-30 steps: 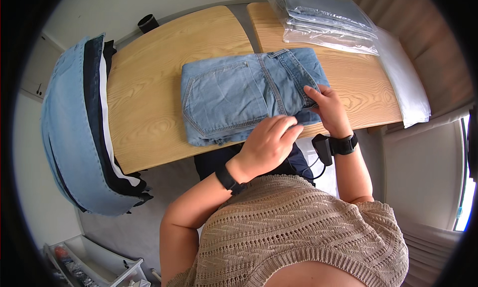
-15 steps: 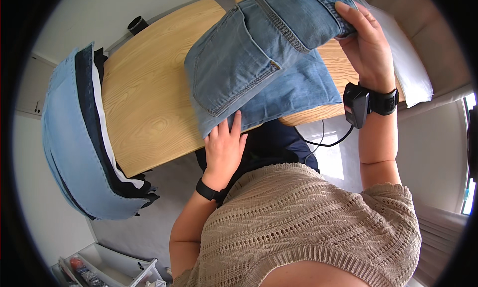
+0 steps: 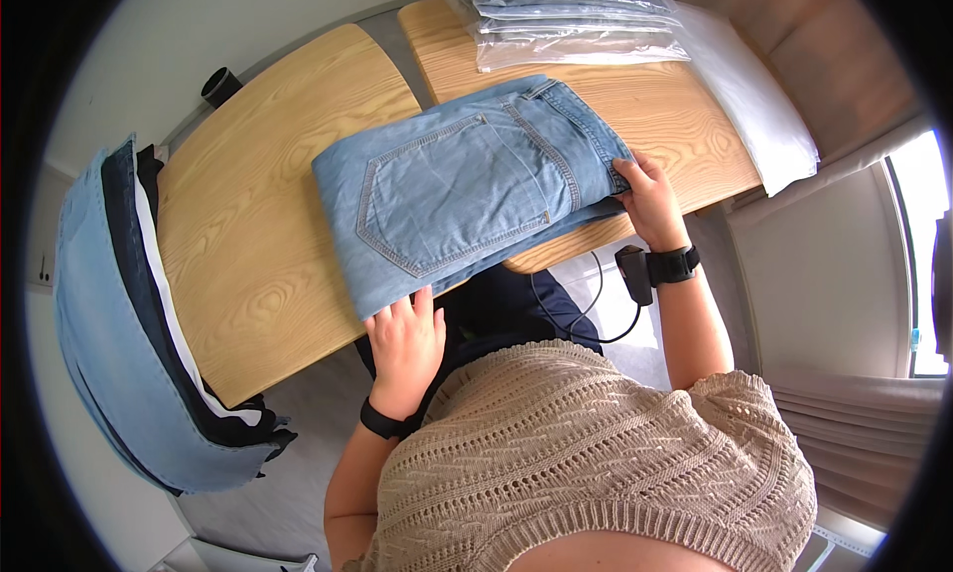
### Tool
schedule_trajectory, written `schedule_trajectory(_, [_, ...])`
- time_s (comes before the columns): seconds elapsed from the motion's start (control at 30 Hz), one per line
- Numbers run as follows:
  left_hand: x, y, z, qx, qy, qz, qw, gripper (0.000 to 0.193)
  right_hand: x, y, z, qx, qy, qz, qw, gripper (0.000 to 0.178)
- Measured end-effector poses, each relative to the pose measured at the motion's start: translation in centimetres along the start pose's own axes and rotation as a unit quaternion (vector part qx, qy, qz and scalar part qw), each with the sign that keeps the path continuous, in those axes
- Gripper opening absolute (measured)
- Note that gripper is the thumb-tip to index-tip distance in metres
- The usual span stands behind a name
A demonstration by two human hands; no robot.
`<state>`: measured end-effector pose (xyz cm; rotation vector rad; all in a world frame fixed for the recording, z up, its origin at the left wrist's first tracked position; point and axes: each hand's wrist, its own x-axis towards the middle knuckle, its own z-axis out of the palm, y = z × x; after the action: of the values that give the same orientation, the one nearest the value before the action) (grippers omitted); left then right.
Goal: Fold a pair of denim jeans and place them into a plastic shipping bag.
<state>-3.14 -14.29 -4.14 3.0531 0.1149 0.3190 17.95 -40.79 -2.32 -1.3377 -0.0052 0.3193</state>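
Observation:
Light blue jeans [image 3: 452,185], folded into a rectangle, lie across two wooden tables with a stitched back pocket facing up. My right hand [image 3: 653,200] is closed on the waistband corner at the right, thumb on top and the other fingers partly hidden beneath. At the near left corner of the jeans, my left hand [image 3: 405,349] has its fingers stretched out and slightly apart, with the tips touching the fabric's near edge. Black bands circle both wrists, and a dark device [image 3: 635,274] with a cable sits at the right one.
Clear plastic bags with folded clothing [image 3: 581,21] are stacked at the far side. White plastic sheets [image 3: 740,96] hang over the right table's edge. A pile of jeans [image 3: 129,344] drapes over the left table's end [image 3: 238,374]. A black cup-like object [image 3: 220,86] stands by the wall.
The upper fold of the jeans has come down flat onto the layer beneath. My right hand has lowered with the waistband, toward me. My left hand stays at the near left corner.

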Motion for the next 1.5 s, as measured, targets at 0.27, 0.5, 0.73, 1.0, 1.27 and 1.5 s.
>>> schedule_trajectory(0.27, [-0.4, -0.6, -1.4, -0.086, -0.021, 0.014, 0.996, 0.050, 0.3, 1.0, 0.4, -0.394, 0.168, -0.264, 0.865, 0.035])
schedule_trajectory(0.5, [-1.4, -2.4, -5.3, -0.295, 0.003, 0.076, 0.952, 0.022, -3.2, -4.9, 4.7, -0.632, -0.175, -0.349, 0.669, 0.062])
schedule_trajectory(0.73, [1.1, -3.5, -5.7, -0.221, 0.147, 0.062, 0.962, 0.048, -2.0, -4.5, 5.8, -0.725, -0.169, -0.398, 0.536, 0.067])
schedule_trajectory(1.0, [2.5, -3.6, -1.9, -0.154, 0.082, 0.072, 0.982, 0.065, 0.4, -3.5, 4.4, -0.721, -0.153, -0.440, 0.513, 0.061])
schedule_trajectory(1.27, [3.1, -3.2, -2.1, -0.181, 0.074, 0.068, 0.978, 0.057, -1.4, -6.8, 3.6, -0.657, -0.186, -0.300, 0.666, 0.069])
schedule_trajectory(1.5, [2.3, -3.1, -3.1, -0.181, 0.018, 0.044, 0.982, 0.076, -1.0, -5.9, 0.0, -0.542, -0.188, -0.237, 0.784, 0.067])
